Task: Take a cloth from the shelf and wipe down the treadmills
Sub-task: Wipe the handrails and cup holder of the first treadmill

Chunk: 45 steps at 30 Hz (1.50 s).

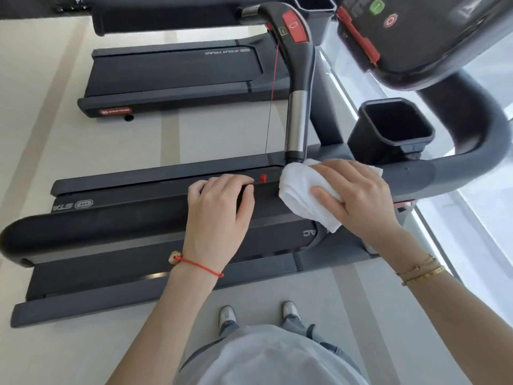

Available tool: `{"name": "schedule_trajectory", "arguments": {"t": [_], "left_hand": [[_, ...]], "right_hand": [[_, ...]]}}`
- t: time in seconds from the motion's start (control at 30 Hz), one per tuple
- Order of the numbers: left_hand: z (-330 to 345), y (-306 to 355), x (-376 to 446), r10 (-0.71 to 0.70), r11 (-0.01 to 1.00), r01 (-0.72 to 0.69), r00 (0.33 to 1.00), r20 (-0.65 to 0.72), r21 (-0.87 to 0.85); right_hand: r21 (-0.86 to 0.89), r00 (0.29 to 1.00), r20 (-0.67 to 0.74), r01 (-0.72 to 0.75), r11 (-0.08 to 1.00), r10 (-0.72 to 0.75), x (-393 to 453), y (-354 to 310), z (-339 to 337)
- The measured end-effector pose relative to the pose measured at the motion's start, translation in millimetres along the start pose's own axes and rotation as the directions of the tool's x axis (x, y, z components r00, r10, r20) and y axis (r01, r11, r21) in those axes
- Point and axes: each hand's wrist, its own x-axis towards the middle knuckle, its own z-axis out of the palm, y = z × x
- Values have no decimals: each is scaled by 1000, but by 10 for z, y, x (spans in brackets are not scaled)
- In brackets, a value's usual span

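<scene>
Our pale shirt (pixel 274 357) fills the frame at 6 o'clock, with two grey shoes (pixel 227 315) on the floor just above it. We curl our left hand (pixel 219 215) over the near treadmill's dark handrail (pixel 111 226), fingers wrapped round its top. At 3 o'clock from it our right hand (pixel 358 195) grips the folded white cloth (pixel 299 195) — pressed against the rail where it bends toward the cup holder (pixel 391 129). A second treadmill (pixel 177 76) lies at 11 o'clock.

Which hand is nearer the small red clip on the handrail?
Left. The left hand grips the rail with fingertips just beside the red clip; the right hand, pressing the white cloth, sits farther off.
</scene>
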Motion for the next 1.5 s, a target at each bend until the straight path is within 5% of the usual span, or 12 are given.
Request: {"name": "schedule_trajectory", "arguments": {"t": [0.2, 0.37, 0.57, 0.83, 1.1, 1.33, 1.5], "left_hand": [[325, 465, 150, -12, 1000, 12, 1000, -27, 24], [494, 663, 202, -62, 995, 66, 996, -62, 70], [547, 724, 218, -50, 993, 61, 992, -112, 98], [657, 841, 219, -40, 982, 61, 992, -121, 177], [698, 804, 209, 2, 976, 34, 987, -164, 217], [702, 806, 220, -15, 973, 50, 988, -153, 226], [704, 811, 217, -36, 966, 74, 987, -154, 246]], "right_hand": [[-23, 987, 58, -146, 989, 147, -88, 528, -194], [-5, 993, 86, -85, 996, 85, 54, 216, -22], [45, 997, -52, 60, 997, -58, -183, 584, -46], [7, 995, -88, -52, 999, 53, -330, 1111, -214], [84, 958, 249, 128, 988, -145, -320, 1134, -391], [15, 924, 382, -8, 1000, 2, -43, 1110, -399], [155, 841, 526, 47, 987, -123, 345, 873, -132]]}}
